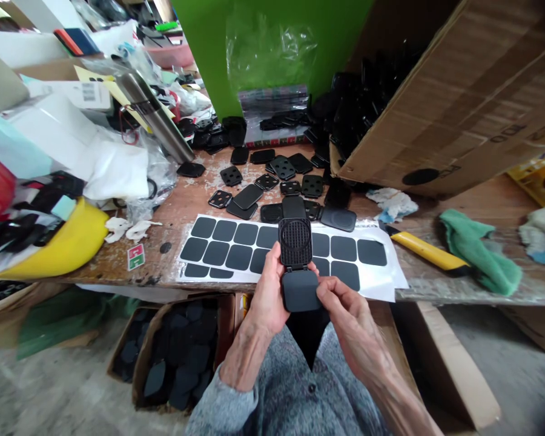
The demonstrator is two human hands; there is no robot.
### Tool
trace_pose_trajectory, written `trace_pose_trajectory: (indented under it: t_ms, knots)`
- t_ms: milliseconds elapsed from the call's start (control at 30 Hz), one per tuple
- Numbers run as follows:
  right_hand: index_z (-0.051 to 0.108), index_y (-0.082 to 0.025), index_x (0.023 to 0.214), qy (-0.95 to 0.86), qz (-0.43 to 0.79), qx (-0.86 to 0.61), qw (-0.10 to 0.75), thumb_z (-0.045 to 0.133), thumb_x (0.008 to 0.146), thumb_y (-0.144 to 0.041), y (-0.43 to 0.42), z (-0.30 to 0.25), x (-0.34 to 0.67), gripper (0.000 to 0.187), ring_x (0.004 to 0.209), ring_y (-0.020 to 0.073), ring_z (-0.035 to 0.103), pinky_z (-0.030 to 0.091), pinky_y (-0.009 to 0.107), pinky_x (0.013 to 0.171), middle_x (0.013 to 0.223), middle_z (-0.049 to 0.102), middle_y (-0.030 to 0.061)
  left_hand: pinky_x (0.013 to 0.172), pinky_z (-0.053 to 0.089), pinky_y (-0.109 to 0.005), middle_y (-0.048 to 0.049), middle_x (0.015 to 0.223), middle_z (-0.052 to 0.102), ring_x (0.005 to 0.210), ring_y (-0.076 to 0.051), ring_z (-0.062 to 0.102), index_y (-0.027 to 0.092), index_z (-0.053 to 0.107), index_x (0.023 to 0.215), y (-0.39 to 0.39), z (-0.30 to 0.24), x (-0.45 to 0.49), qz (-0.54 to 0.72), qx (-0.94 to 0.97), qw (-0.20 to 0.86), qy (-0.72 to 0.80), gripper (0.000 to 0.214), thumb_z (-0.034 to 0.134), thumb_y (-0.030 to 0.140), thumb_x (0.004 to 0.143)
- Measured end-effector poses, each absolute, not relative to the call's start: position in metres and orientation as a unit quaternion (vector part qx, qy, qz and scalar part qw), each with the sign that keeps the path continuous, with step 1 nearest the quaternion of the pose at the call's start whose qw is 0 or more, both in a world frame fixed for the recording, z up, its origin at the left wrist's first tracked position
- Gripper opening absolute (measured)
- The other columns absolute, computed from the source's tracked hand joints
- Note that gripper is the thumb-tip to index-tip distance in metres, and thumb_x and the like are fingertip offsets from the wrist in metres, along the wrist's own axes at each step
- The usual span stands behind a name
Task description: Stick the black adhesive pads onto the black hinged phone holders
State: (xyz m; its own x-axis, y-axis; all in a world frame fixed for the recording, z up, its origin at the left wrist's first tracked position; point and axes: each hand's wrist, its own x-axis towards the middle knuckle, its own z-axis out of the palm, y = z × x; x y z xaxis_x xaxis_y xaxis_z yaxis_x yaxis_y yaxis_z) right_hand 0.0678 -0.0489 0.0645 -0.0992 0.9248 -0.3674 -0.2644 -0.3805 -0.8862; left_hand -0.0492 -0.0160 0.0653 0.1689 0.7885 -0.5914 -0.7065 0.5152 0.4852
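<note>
My left hand is wrapped round a black hinged plastic part, held above the table's front edge. It is unfolded: a ribbed section with a round ring mark lies in the middle, and a smooth square panel is nearest me. My right hand pinches the right edge of that panel between thumb and forefinger; whether it grips a thin sticker there I cannot tell. Beneath lies a white sheet bearing rows of dark, rounded-square stickers, partly hidden by my hands and the part.
Several loose black parts lie behind the sheet. A yellow utility knife and a green cloth are at right, below a tilted cardboard box. A steel flask leans left. Below stands a carton of black pieces.
</note>
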Motion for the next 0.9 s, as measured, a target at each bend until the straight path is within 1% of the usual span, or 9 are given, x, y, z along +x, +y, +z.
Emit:
trace_pose_trajectory:
  t_ms: [233,433,567,733,833,900]
  knots:
    - [0.052,-0.020,0.072,-0.344,0.649,-0.517,0.439,0.057,0.077,-0.043,-0.049,0.062,0.067,0.024,0.110,0.0229,0.049,0.036,0.035,0.091,0.105,0.062,0.0061,0.063,0.048,-0.027,-0.0064,0.072,0.065,0.066,-0.018,0.062,0.011,0.062,0.096,-0.015,0.064,-0.050,0.492,0.046,0.764,0.414,0.049,0.046,0.055,0.079]
    - [0.052,-0.020,0.070,-0.361,0.634,-0.524,0.439,0.056,0.078,-0.042,-0.049,0.058,0.068,0.024,0.115,0.0217,0.046,0.031,0.034,0.096,0.105,0.063,0.0051,0.065,0.049,-0.028,-0.0070,0.072,0.065,0.070,-0.019,0.062,0.010,0.063,0.092,-0.017,0.063,-0.051,0.492,0.067,0.768,0.404,0.049,0.044,0.054,0.080]
    - [0.052,-0.020,0.071,-0.378,0.619,-0.540,0.428,0.056,0.079,-0.041,-0.049,0.055,0.068,0.023,0.111,0.0221,0.049,0.034,0.034,0.092,0.106,0.062,0.0061,0.066,0.050,-0.029,-0.0084,0.072,0.065,0.072,-0.020,0.062,0.009,0.064,0.087,-0.017,0.062,-0.051,0.493,0.070,0.764,0.410,0.050,0.045,0.055,0.079]
    - [0.051,-0.020,0.071,-0.386,0.614,-0.539,0.428,0.055,0.080,-0.039,-0.050,0.056,0.067,0.021,0.112,0.0213,0.049,0.034,0.033,0.092,0.107,0.061,0.0066,0.067,0.050,-0.029,-0.0082,0.075,0.066,0.072,-0.019,0.063,0.010,0.064,0.088,-0.017,0.060,-0.051,0.495,0.067,0.767,0.402,0.050,0.044,0.055,0.080]
    - [0.051,-0.021,0.073,-0.399,0.611,-0.526,0.438,0.053,0.081,-0.036,-0.050,0.054,0.067,0.018,0.113,0.0200,0.048,0.035,0.031,0.093,0.101,0.062,0.0053,0.066,0.050,-0.028,-0.0081,0.074,0.066,0.071,-0.019,0.063,0.010,0.064,0.090,-0.017,0.060,-0.050,0.497,0.066,0.765,0.404,0.050,0.045,0.054,0.080]
    - [0.051,-0.021,0.074,-0.432,0.590,-0.526,0.435,0.052,0.082,-0.034,-0.049,0.050,0.069,0.016,0.107,0.0192,0.051,0.037,0.030,0.088,0.093,0.060,0.0042,0.066,0.051,-0.028,-0.0080,0.073,0.066,0.071,-0.019,0.063,0.009,0.064,0.091,-0.018,0.060,-0.050,0.500,0.059,0.762,0.408,0.050,0.045,0.054,0.080]
